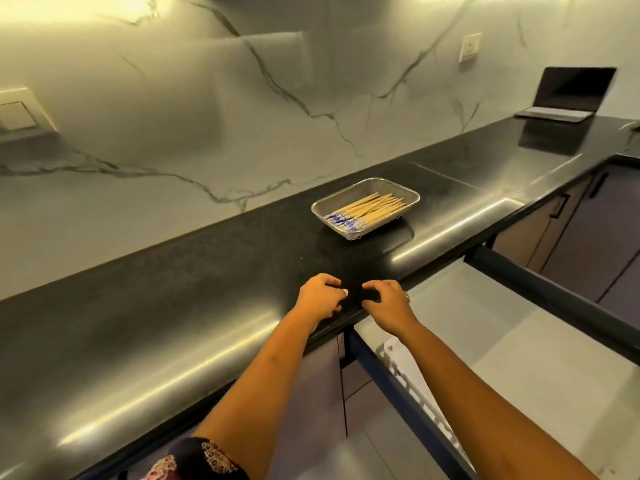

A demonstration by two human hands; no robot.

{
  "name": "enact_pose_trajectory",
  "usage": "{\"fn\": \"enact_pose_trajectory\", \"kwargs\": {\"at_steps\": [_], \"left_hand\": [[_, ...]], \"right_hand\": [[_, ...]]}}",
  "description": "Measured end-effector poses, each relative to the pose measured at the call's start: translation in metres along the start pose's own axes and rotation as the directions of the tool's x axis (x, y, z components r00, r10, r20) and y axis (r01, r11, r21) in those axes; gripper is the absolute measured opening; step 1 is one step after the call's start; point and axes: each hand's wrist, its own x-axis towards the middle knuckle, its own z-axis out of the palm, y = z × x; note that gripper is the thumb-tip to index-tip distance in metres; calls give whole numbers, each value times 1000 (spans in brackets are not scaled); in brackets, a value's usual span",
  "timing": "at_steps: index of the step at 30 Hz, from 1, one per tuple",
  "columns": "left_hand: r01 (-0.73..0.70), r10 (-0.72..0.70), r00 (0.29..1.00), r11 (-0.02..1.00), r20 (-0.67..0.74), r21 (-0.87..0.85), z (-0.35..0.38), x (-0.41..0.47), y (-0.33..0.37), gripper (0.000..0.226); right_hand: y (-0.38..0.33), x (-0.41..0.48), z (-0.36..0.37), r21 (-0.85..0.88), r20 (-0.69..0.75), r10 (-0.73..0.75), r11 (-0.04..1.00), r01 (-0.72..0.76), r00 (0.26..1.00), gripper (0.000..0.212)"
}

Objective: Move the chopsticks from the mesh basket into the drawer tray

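A rectangular metal mesh basket [405, 195] stands on the black counter, past my hands and a little right. Inside it lies a bundle of wooden chopsticks [370, 209] with blue-patterned ends pointing left. My left hand [318, 299] and my right hand [388, 303] hover side by side over the counter's front edge, fingers curled, holding nothing. The drawer [519, 341] below and to the right is pulled out. A white tray [415, 393] shows along its left side, partly hidden by my right forearm.
The black counter [173, 323] runs left to right against a marble wall. A laptop [568, 95] stands open at the far right. The drawer's dark front rail [561, 299] juts out on the right, with cabinet doors behind it.
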Motion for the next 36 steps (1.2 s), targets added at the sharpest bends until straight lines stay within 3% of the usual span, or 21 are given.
{"fn": "enact_pose_trajectory", "kwargs": {"at_steps": [5, 10, 13, 19, 21, 23, 25, 32, 36], "left_hand": [[-39, 41, 998, 999, 48, -22, -1, 41, 30, 24], [-45, 47, 998, 998, 52, -38, -5, 95, 54, 20], [-31, 33, 999, 998, 31, -63, -12, 126, 63, 15], [-79, 76, 996, 995, -51, -61, -24, 182, 74, 19], [-82, 78, 994, 996, -75, -43, -26, 196, 77, 19], [-99, 99, 991, 995, -87, 3, -28, 209, 80, 19], [-125, 133, 988, 988, -85, 88, -30, 225, 85, 20], [-181, 193, 981, 875, 20, 449, -21, 281, 97, 26], [-249, 197, 969, 793, 151, 556, -9, 305, 96, 30]], "right_hand": [[-14, 50, -19, 100, -48, 21, 995, -16, 999, 34], [-27, 119, -30, 338, -93, 110, 938, -73, 990, 29], [-36, 160, -36, 477, -64, 184, 869, -133, 981, 27], [-47, 229, -41, 575, 12, 285, 782, -240, 958, 33], [-52, 245, -41, 660, 83, 343, 685, -309, 936, 38], [-56, 259, -41, 754, 179, 424, 521, -400, 888, 42], [-60, 273, -38, 792, 214, 489, 420, -443, 846, 45], [-69, 306, -16, 796, 171, 668, 340, -501, 725, 55], [-65, 319, -1, 793, 134, 757, 306, -527, 640, 70]]}}
